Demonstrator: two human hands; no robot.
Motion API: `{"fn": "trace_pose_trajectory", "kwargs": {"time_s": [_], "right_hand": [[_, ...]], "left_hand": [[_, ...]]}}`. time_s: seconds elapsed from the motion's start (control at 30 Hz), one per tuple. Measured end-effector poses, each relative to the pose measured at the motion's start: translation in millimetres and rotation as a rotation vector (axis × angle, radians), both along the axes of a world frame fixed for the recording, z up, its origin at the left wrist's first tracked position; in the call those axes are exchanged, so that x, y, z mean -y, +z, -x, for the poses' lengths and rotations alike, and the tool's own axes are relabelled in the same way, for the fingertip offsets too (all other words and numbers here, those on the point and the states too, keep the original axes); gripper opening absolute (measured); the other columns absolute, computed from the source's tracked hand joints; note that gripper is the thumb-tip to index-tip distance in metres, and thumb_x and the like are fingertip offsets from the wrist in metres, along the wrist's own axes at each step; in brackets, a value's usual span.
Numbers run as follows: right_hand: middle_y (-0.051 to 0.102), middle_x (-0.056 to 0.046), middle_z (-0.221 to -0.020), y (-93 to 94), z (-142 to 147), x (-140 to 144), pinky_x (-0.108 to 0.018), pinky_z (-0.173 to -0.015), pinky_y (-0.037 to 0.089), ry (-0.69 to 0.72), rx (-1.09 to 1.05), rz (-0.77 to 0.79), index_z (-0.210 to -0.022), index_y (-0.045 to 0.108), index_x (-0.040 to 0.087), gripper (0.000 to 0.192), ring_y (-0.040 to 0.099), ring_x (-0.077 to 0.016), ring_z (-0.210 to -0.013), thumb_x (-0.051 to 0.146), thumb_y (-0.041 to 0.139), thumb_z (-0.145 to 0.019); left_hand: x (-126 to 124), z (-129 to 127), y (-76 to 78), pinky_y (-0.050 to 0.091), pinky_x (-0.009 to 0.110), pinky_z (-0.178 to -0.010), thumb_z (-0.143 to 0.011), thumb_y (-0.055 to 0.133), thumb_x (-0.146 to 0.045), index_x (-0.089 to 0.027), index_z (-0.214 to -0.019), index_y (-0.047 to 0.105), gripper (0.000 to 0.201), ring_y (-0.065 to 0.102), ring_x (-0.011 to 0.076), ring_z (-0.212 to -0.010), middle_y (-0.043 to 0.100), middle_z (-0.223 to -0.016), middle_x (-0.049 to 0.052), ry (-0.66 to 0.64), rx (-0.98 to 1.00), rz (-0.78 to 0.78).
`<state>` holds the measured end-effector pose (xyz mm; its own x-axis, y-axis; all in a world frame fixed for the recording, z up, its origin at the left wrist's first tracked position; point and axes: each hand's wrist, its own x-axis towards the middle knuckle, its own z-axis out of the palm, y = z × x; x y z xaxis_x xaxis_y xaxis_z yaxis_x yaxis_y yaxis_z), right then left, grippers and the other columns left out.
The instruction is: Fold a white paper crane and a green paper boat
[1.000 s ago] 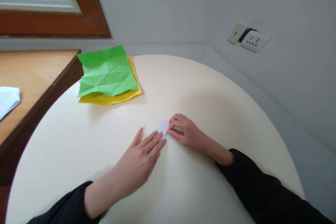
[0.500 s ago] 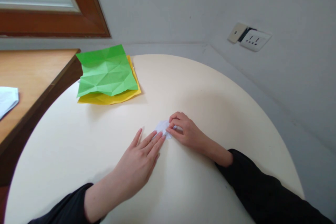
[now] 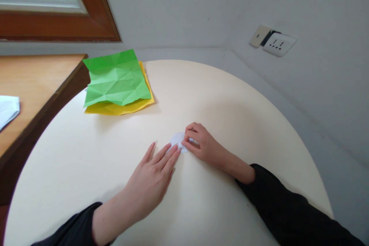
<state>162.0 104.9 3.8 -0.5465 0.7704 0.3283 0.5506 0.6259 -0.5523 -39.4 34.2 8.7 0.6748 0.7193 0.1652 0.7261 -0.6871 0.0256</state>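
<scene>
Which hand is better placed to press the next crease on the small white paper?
Probably the right hand: its fingertips are curled on the white paper, while the left hand lies flat at its near edge.

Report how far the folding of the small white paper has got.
Done: the white paper is already folded down to a small, compact piece on the round table. In hand: the left hand lies flat with its fingertips on the piece's edge, and the right hand presses on it. Left: the creased green sheet and yellow sheet lie open, untouched.
</scene>
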Motion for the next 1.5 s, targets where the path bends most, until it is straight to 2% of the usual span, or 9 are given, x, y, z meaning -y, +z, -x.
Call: {"fn": "trace_pose_trajectory", "kwargs": {"time_s": [0.33, 0.9, 1.13, 1.3, 1.5], "right_hand": [[0.054, -0.008, -0.086, -1.0, -1, 0, -0.035, -0.081, 0.042, 0.018, 0.021, -0.012, -0.072, 0.05, 0.017, 0.017, 0.05, -0.0188, -0.084, 0.013, 0.045, -0.087], [0.052, -0.008, -0.085, -4.2, 3, -2, -0.035, -0.078, 0.043, -0.008, 0.047, -0.098, -0.071, 0.046, 0.019, 0.016, 0.049, -0.0193, -0.082, 0.01, 0.049, -0.084], [0.052, -0.008, -0.083, -6.6, 3, -1, -0.035, -0.076, 0.044, -0.031, 0.059, -0.102, -0.07, 0.046, 0.019, 0.016, 0.048, -0.0197, -0.081, 0.01, 0.049, -0.083], [0.053, -0.007, -0.083, -8.3, 3, -1, -0.035, -0.076, 0.043, -0.049, 0.059, -0.105, -0.07, 0.047, 0.018, 0.015, 0.049, -0.0195, -0.08, 0.01, 0.05, -0.082], [0.057, -0.009, -0.096, -8.3, 4, 1, -0.037, -0.08, 0.039, -0.134, 0.107, -0.079, -0.072, 0.052, 0.018, 0.011, 0.052, -0.0222, -0.093, 0.016, 0.056, -0.082]], "left_hand": [[1, 0, -0.9, 0.029, 0.047, -0.108, -0.094, 0.03, -0.02, -0.014, -0.136, 0.041, 0.043, 0.044, 0.0238, -0.128, 0.046, -0.14, 0.007, 0.019, -0.011, -0.021], [3, 0, -5.3, 0.025, 0.05, -0.108, -0.089, 0.035, -0.014, -0.011, -0.132, 0.045, 0.044, 0.045, 0.0266, -0.126, 0.05, -0.137, 0.009, 0.012, -0.01, -0.093], [-1, -11, -4.7, 0.032, 0.049, -0.104, -0.093, 0.034, -0.023, -0.01, -0.134, 0.042, 0.043, 0.049, 0.0266, -0.118, 0.057, -0.127, 0.012, 0.074, 0.052, -0.051], [-4, -17, -1.9, 0.032, 0.05, -0.103, -0.093, 0.035, -0.026, -0.007, -0.133, 0.043, 0.045, 0.051, 0.0277, -0.11, 0.06, -0.119, 0.014, 0.102, 0.039, -0.033], [-3, -17, -1.8, 0.032, 0.05, -0.103, -0.093, 0.034, -0.026, -0.008, -0.131, 0.046, 0.044, 0.049, 0.0275, -0.111, 0.059, -0.12, 0.013, 0.111, 0.029, -0.041]]}}
